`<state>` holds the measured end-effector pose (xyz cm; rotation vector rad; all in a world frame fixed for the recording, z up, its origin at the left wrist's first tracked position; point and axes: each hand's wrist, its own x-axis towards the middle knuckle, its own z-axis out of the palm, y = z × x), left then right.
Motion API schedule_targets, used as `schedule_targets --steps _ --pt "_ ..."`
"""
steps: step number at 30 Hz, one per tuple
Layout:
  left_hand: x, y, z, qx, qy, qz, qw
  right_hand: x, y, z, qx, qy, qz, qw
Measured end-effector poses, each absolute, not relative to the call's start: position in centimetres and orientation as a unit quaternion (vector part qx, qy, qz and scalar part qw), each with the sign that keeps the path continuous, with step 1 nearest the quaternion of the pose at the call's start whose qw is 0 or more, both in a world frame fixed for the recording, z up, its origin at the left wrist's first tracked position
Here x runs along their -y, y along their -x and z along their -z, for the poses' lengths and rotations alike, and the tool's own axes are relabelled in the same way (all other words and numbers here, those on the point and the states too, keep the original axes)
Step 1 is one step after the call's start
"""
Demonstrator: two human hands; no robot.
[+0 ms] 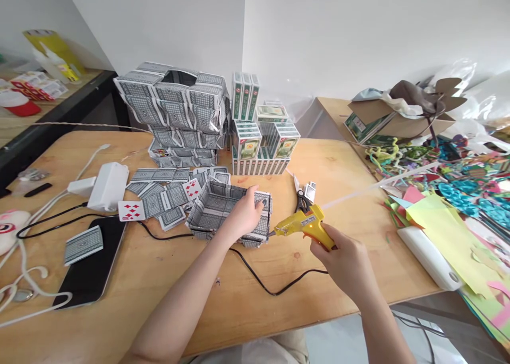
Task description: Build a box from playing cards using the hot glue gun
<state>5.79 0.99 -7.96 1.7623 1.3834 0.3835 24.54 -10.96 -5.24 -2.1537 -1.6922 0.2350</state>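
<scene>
An open box made of folded playing cards (211, 211) sits at the middle of the table. My left hand (246, 212) reaches over it, fingers closed on its right-hand wall. My right hand (348, 260) is wrapped round the handle of a yellow hot glue gun (306, 221). A long translucent glue stick (382, 184) sticks out of the gun's back. The nozzle points left, at the box's lower right corner; whether it touches I cannot tell. Just behind the gun lie black-handled scissors (302, 198). Loose playing cards (167, 196) are spread left of the box.
Behind stand a stacked playing-card structure (175, 103) and stacked card packs (261, 135). A black cable (274, 293) crosses the front. Left are a phone (93, 263) and a white adapter (108, 186). Right are coloured paper (450, 231), a white device (430, 257) and a cardboard box (398, 117).
</scene>
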Motion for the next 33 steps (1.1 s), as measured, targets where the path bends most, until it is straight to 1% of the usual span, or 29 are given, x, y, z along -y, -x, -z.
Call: schedule_targets --steps 9,12,16,20,33 --pt "-1.0 -5.7 8.1 -0.545 -0.709 -0.157 0.419 10.9 -24.5 5.4 0.620 0.761 -0.059 0.183" --pt "-1.0 -5.7 8.1 -0.546 -0.708 -0.158 0.419 10.8 -24.5 5.4 0.609 0.766 -0.056 0.197" --pt "-1.0 -5.7 7.9 -0.546 -0.707 -0.154 0.423 10.3 -24.6 5.5 0.592 0.776 -0.015 0.219" --pt "-1.0 -5.8 7.6 -0.549 -0.705 -0.146 0.426 9.9 -24.6 5.8 0.604 0.770 0.008 0.208" --pt "-1.1 -5.7 7.7 -0.547 -0.709 -0.147 0.419 9.9 -24.5 5.8 0.598 0.768 -0.016 0.230"
